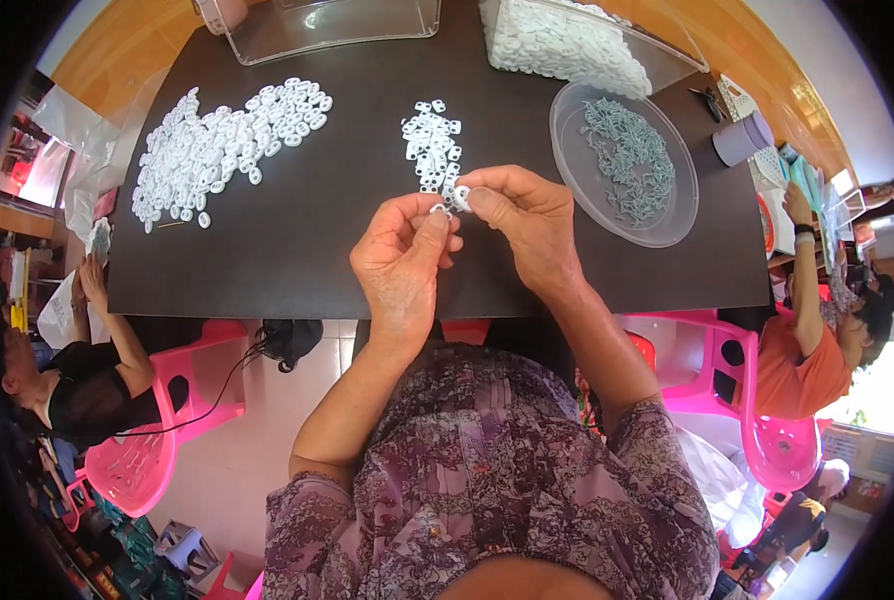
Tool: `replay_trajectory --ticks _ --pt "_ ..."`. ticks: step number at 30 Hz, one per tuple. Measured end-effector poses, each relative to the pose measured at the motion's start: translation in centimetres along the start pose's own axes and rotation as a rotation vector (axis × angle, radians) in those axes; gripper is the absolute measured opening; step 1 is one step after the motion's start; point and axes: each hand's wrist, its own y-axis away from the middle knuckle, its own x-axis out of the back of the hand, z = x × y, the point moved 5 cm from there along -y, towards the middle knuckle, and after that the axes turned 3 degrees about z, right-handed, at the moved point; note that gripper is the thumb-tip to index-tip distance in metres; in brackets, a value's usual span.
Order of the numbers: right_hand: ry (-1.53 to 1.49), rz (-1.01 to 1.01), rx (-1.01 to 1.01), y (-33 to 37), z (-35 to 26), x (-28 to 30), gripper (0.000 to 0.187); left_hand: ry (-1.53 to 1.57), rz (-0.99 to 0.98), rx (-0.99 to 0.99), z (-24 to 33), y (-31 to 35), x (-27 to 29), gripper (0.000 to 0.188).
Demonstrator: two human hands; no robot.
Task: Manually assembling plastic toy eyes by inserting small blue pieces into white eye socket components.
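Observation:
My left hand and my right hand meet over the near middle of the dark table. Between the left thumb and fingers is a small white plastic piece. The right thumb and forefinger pinch another white plastic piece, an oval with a hole, close beside the first. I cannot make out whether the two pieces touch. Just beyond my fingertips lies a narrow heap of white pieces. To the right, a round clear tray holds many thin grey-green pieces that look like screws.
A wide pile of white oval pieces spreads at the left. Along the back stand a clear box with white pieces and another clear container. Black-handled pliers and a greyish cup are far right. People sit at both sides near pink chairs.

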Motion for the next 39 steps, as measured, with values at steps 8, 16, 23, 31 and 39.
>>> replay_trajectory --ticks 8,16,23,31,39 --pt "-0.027 -0.023 -0.017 0.0 0.6 -0.4 0.014 -0.009 0.006 0.000 -0.2 0.0 0.3 0.012" --pt "-0.002 -0.030 -0.010 0.0 0.9 -0.6 0.014 -0.033 0.020 0.031 -0.5 0.0 0.6 0.011" --pt "0.103 -0.014 0.035 0.4 0.8 -1.0 0.013 -0.090 0.039 0.021 -0.6 0.1 0.7 0.010" --pt "0.312 -0.004 0.298 0.8 0.3 -1.3 0.016 0.009 0.015 -0.033 -1.1 -0.2 0.6 0.018" --pt "0.426 0.007 0.238 0.6 -0.6 -1.4 0.013 -0.045 -0.043 -0.023 -1.0 -0.5 0.7 0.023"
